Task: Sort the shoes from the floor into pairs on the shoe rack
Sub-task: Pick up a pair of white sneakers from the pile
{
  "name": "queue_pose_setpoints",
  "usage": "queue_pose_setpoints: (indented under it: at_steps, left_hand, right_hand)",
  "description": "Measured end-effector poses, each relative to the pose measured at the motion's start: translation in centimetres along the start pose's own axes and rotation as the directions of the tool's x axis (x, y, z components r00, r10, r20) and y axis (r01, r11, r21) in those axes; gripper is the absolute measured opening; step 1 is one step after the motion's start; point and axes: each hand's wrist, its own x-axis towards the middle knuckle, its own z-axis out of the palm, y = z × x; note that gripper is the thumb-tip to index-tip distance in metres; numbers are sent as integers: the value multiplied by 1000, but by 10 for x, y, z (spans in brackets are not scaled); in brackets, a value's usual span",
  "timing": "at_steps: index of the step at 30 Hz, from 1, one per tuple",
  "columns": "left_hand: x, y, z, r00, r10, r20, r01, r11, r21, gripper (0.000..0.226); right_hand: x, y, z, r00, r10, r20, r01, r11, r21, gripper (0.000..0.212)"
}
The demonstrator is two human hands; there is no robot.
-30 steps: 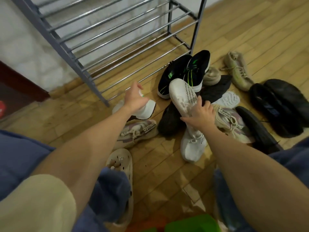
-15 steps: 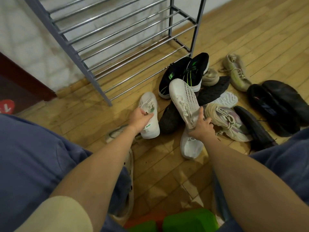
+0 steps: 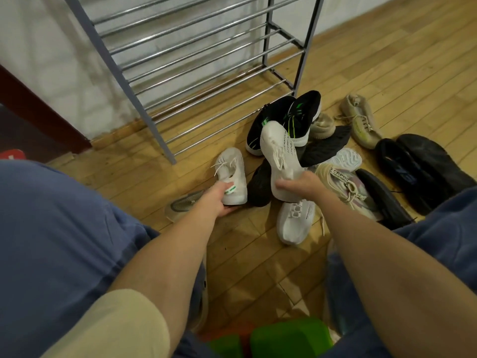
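Note:
My left hand [image 3: 222, 200] grips the heel of a white sneaker with a green heel mark [image 3: 231, 174], toe pointing away, low over the floor. My right hand [image 3: 300, 182] holds a white knit sneaker [image 3: 278, 153] by its heel, toe raised toward the rack. Its twin white knit sneaker [image 3: 294, 220] lies on the floor just below that hand. The metal shoe rack [image 3: 196, 71] stands behind, its bars bare.
The wooden floor carries a pile: two black sneakers with green stripes [image 3: 286, 120], a beige CAPRO sneaker [image 3: 346, 187], an olive sneaker [image 3: 360, 120], black shoes [image 3: 423, 171] at right, a grey-beige shoe [image 3: 183, 205] by my left wrist. Green block [image 3: 289, 337] near my knees.
My left hand has turned its white sneaker upright and brought it down and toward me. My right hand keeps the knit sneaker raised, shifting its hold to the heel.

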Motion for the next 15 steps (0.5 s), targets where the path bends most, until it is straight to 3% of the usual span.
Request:
queue_pose_setpoints:
  at_steps: [2, 4, 10, 15]
  left_hand:
    - [-16, 7, 2, 999, 25, -25, -25, 999, 33, 28]
    - [-25, 17, -2, 998, 51, -30, -50, 998, 46, 31]
    - [-26, 73, -20, 974, 210, -87, -206, 977, 52, 39]
    - [-6, 97, -31, 963, 212, -167, -215, 977, 3, 39]
  right_hand:
    - [-2, -18, 2, 999, 21, -35, -16, 992, 128, 84]
    - [-2, -34, 4, 997, 17, -76, 0, 977, 215, 81]
    - [10, -70, 12, 979, -121, -164, 143, 981, 133, 65]
    - [37, -94, 38, 987, -116, -113, 133, 979, 152, 73]
